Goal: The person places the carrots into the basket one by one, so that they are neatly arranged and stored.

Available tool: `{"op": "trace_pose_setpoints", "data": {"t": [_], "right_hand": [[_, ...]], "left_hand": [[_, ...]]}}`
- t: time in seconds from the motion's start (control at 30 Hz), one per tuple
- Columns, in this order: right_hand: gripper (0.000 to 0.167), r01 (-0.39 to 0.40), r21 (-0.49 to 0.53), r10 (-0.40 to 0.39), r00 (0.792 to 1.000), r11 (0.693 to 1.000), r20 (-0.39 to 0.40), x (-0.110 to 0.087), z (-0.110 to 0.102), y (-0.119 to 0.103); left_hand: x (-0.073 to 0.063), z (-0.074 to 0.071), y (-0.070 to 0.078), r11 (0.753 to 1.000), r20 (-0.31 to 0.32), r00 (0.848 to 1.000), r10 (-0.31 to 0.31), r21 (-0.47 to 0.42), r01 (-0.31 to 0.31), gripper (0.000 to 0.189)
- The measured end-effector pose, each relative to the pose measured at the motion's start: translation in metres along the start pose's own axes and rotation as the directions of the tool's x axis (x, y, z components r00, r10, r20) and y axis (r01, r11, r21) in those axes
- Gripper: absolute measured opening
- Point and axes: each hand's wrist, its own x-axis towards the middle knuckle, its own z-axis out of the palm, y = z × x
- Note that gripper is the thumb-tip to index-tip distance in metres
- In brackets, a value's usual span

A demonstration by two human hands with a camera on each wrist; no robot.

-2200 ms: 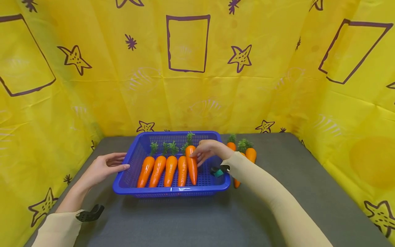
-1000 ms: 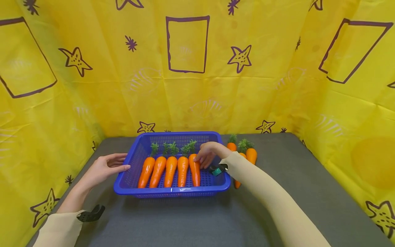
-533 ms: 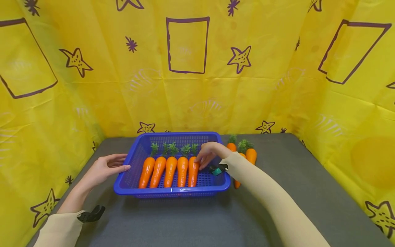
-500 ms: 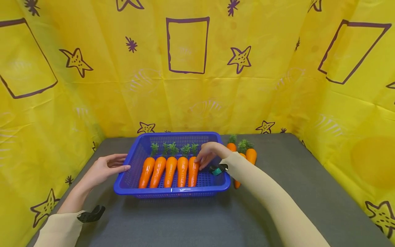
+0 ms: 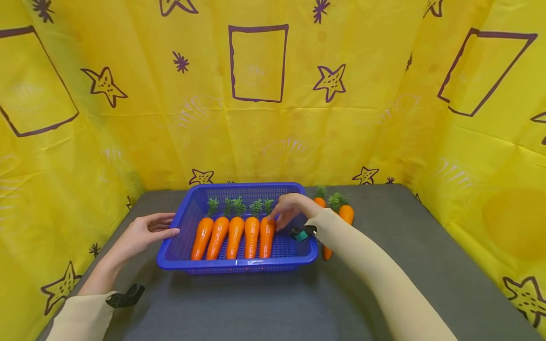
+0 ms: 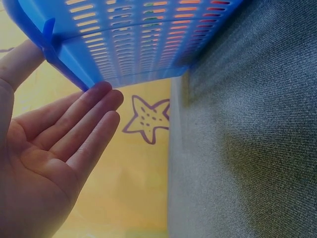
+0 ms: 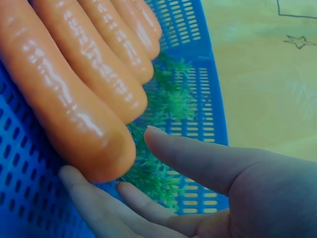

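Note:
Inside the blue plastic basket (image 5: 236,263) several orange carrots lie side by side in a row, green leafy tops toward the back. Beside the rightmost carrot (image 5: 267,239) is my right hand (image 5: 295,206), fingers loosely spread around its top end. In the right wrist view the thumb stands apart from this carrot (image 7: 74,106), while a fingertip lies close by its lower side; whether it touches cannot be told. At the basket's left side, my left hand (image 5: 142,233) has its thumb at the rim, and its straight fingertips touch the basket (image 6: 131,39) from outside.
On the grey table (image 5: 222,303), right of the basket, more carrots (image 5: 346,214) lie bunched, partly hidden by the right forearm. Within the basket there is bare floor right of the row. A yellow patterned cloth (image 5: 256,132) encloses the back and sides.
The carrot my right hand held tilted has been lowered and nudged left, level with the row. My right fingers have since loosened and lifted slightly. The left hand stays put.

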Motion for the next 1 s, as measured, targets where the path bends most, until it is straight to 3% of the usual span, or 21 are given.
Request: {"op": "trace_pose_setpoints", "data": {"t": [0.2,0.5,0.67,1.0], "right_hand": [[0.035,0.062,-0.037,-0.062,0.998,0.997,-0.009,-0.012,-0.006,0.000],[0.048,0.143,-0.036,-0.144,0.989,0.989,-0.019,-0.037,-0.017,-0.001],[0.047,0.179,0.006,-0.179,0.984,0.984,-0.025,-0.050,-0.027,0.001],[0.048,0.252,-0.005,-0.251,0.963,0.968,-0.094,-0.069,-0.054,0.016]], "left_hand": [[0.000,0.000,0.001,1.000,0.005,1.000,-0.001,0.010,0.001,0.065],[0.000,0.000,0.000,1.000,0.004,1.000,-0.002,0.012,0.002,0.064],[0.000,0.000,-0.001,1.000,0.001,1.000,0.004,0.010,-0.004,0.063],[0.000,0.000,0.001,1.000,0.009,1.000,-0.008,0.010,0.008,0.063]]}}
